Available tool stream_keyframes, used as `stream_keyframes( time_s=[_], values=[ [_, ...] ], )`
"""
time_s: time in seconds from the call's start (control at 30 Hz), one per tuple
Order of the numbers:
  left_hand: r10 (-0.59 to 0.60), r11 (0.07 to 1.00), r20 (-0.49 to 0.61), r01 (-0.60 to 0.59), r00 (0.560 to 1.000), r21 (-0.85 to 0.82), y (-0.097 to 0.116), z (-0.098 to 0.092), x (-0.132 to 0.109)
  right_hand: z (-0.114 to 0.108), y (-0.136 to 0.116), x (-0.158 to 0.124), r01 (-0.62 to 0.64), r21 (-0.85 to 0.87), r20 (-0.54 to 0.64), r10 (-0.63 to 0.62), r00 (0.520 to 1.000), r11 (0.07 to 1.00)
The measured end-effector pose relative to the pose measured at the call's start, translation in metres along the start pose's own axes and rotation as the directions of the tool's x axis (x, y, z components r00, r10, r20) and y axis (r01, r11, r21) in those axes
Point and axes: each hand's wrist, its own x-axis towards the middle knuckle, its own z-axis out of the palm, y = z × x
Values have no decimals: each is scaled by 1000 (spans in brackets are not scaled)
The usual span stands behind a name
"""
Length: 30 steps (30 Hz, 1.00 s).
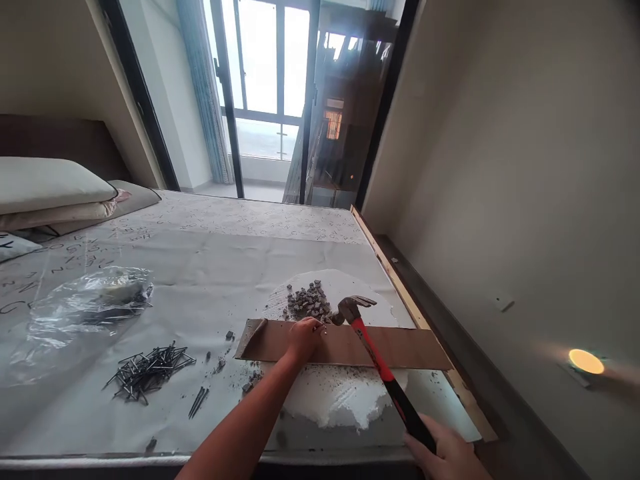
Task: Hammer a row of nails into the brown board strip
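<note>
The right hand (447, 452) is closed around the handle of a hammer (376, 357), whose head is near the left hand (304, 339), at its right. The left fingers are bent over a brown strip (345, 348); I cannot tell what they hold. Beyond them lie grey chunks (309, 301); nails (150, 372) lie leftward.
</note>
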Motion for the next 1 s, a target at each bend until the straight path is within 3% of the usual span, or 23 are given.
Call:
stream_keyframes(
  time_s=[0.33, 0.5, 0.63, 0.83, 1.0],
  values=[
    [18, 997, -40, -21, 999, -76, -14, 5, -2, 3, -36, 20, 116, -158, 86, -103, 991, 981],
    [19, 994, -32, -22, 999, -103, -14, 2, -4, 8, -41, 24, 76, -294, -16, -84, 996, 953],
    [23, 994, -30, -26, 999, -111, -16, 3, -6, 15, -38, 29, 42, -274, 33, -34, 999, 961],
    [16, 994, -34, -19, 999, -106, -20, 7, -6, 16, -43, 23, 42, -281, -159, -89, 983, 959],
    [11, 997, 1, -11, 1000, -80, -19, 4, -6, 28, -30, 30, 45, -288, -30, -56, 998, 957]
  ],
)
